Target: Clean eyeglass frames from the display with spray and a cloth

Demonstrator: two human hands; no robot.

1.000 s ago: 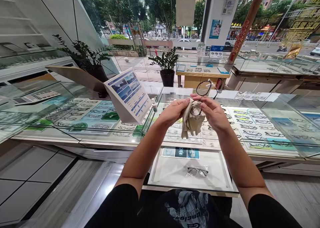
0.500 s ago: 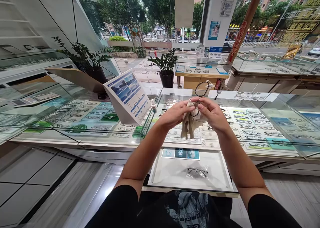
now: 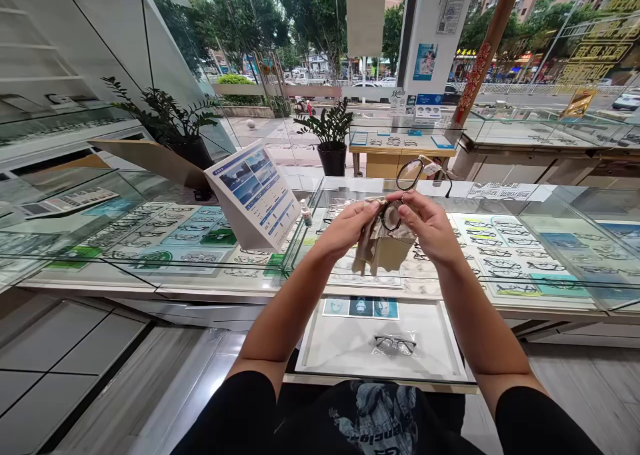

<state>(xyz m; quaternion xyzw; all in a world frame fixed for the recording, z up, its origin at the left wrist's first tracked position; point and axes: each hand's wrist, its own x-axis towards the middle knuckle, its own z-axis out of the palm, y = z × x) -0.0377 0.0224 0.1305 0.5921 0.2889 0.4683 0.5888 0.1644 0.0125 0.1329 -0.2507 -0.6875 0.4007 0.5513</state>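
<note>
My right hand (image 3: 431,227) pinches a pair of dark-rimmed eyeglasses (image 3: 410,174) near the bridge, one lens upright above the fingers and the other below them. A temple arm reaches out to the right. My left hand (image 3: 349,228) grips a beige cleaning cloth (image 3: 383,255), which hangs beneath and behind the lower lens. Both hands are close together above the glass counter. A second pair of glasses (image 3: 395,344) lies in clear plastic in the white tray (image 3: 345,355) below my hands.
A calendar-like stand (image 3: 255,195) and a small spray bottle (image 3: 306,213) stand on the glass display case (image 3: 200,258) to my left. Rows of frames (image 3: 505,255) lie inside the case at right. A potted plant (image 3: 331,135) stands beyond the counter.
My left hand has shifted slightly left, away from the lower lens, and the cloth hangs more spread out. The glasses have tilted to the right, exposing more of the lower rim.
</note>
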